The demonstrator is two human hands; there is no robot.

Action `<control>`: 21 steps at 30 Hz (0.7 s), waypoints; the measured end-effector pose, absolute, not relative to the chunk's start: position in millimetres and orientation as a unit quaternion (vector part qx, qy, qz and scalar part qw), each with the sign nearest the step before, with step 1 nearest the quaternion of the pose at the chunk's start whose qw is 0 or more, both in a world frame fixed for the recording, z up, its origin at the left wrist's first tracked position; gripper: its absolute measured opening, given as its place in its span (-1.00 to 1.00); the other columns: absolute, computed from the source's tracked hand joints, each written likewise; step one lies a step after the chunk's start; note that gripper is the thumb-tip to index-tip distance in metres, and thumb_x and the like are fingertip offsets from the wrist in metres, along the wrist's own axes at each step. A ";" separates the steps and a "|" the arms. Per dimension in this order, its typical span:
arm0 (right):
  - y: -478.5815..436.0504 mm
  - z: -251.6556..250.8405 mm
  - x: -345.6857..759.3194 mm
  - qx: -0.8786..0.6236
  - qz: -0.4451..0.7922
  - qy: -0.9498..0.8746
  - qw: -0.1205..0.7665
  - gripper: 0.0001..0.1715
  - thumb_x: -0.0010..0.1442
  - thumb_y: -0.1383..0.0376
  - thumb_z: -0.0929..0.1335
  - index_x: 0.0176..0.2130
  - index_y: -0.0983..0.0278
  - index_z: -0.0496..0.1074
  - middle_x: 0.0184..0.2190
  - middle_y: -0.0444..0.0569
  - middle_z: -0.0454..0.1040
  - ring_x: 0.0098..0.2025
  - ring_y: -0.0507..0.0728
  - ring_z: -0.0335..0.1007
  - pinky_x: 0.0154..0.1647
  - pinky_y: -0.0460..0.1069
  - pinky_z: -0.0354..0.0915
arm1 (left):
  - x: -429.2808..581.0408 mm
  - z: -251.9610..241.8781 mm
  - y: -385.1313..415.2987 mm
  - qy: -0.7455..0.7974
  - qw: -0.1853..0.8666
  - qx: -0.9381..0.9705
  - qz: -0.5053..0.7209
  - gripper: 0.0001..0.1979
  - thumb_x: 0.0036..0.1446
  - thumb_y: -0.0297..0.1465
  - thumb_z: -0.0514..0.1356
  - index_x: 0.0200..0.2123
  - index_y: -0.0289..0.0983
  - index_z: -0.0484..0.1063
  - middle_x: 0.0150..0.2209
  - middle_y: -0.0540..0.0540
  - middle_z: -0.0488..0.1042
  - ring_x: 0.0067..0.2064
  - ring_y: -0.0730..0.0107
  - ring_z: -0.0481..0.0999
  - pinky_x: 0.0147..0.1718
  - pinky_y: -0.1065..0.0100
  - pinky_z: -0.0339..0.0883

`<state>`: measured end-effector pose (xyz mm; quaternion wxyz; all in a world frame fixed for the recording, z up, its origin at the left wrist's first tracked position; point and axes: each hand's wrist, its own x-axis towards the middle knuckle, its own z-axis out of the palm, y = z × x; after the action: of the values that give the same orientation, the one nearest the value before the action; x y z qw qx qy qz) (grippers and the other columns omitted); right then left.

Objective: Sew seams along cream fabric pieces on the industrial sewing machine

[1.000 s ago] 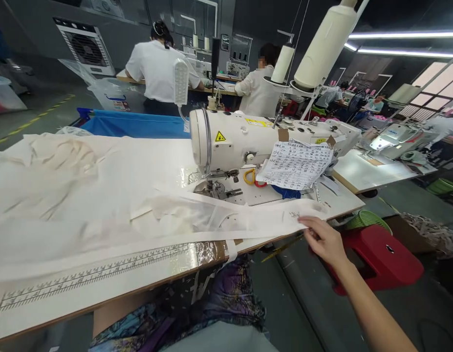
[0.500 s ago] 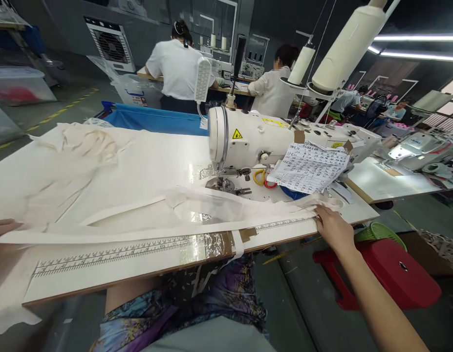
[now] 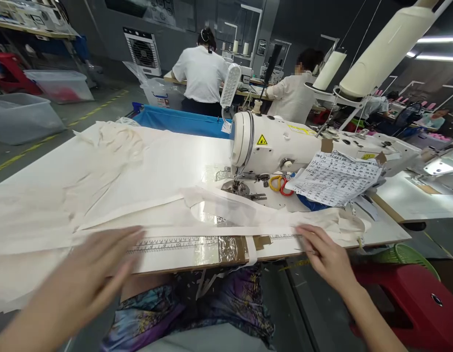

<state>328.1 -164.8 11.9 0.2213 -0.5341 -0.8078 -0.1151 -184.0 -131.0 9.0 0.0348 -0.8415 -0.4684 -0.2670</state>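
Observation:
A long strip of cream fabric [image 3: 248, 231] runs along the front of the white sewing table [image 3: 167, 161], just behind a printed measuring scale [image 3: 175, 243]. At its right part, my right hand [image 3: 325, 254] pinches the front edge between thumb and fingers. My left hand [image 3: 87, 274] is over the front left of the table, smeared by motion, its fingers pointing right near the fabric's edge; its grip is unclear. Behind the strip stands a white sewing machine [image 3: 277, 142], its needle area [image 3: 236, 186] close to the cloth. More cream fabric [image 3: 116, 142] lies crumpled at the left.
Scissors with yellow and red handles [image 3: 281, 185] lie under the machine arm. A handwritten sheet [image 3: 336, 178] hangs on the machine. Brown tape [image 3: 231, 248] crosses the scale. A red stool [image 3: 405, 298] stands at the right; two people sit working beyond the blue cloth bin [image 3: 182, 121].
My left hand has come in from the far left towards the middle. My right hand has shifted slightly left and down along the fabric edge. The view has turned left.

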 end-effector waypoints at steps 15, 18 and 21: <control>-154.3 1.3 318.6 -0.500 -0.048 -0.832 0.235 -0.77 0.48 0.31 0.23 0.00 0.22 0.44 -0.08 0.07 0.44 -0.28 0.13 0.49 -0.41 -0.05 0.33 | 0.8 14.8 -10.1 -0.367 -0.039 -0.918 -0.145 -0.59 0.34 -0.46 -0.03 0.21 -0.40 0.26 0.17 -0.33 0.38 -0.08 0.12 0.58 -0.20 0.17 0.53; -140.5 8.1 324.1 -0.526 -0.033 -0.807 0.267 -0.74 0.48 0.28 0.21 0.01 0.23 0.44 -0.03 0.08 0.45 -0.47 0.05 0.42 -0.49 -0.04 0.31 | -0.5 14.2 -6.5 -0.412 -0.061 -0.897 -0.144 -0.63 0.33 -0.43 -0.01 0.17 -0.38 0.27 0.12 -0.31 0.38 -0.21 0.21 0.58 -0.33 0.24 0.50; -116.5 16.5 331.4 -0.563 -0.081 -0.775 0.275 -0.71 0.46 0.28 0.20 -0.01 0.27 0.47 -0.05 0.08 0.49 -0.56 0.04 0.37 -0.49 -0.01 0.34 | -2.6 16.7 -7.9 -0.425 -0.062 -0.893 -0.136 -0.74 0.36 -0.43 -0.06 -0.09 -0.35 0.40 -0.08 -0.20 0.45 -0.33 0.30 0.54 -0.40 0.29 0.44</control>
<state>331.4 -116.5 16.5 0.2753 -0.5633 -0.7747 -0.0815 -2.6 -7.9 16.7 -0.0625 -0.8927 -0.4252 -0.1355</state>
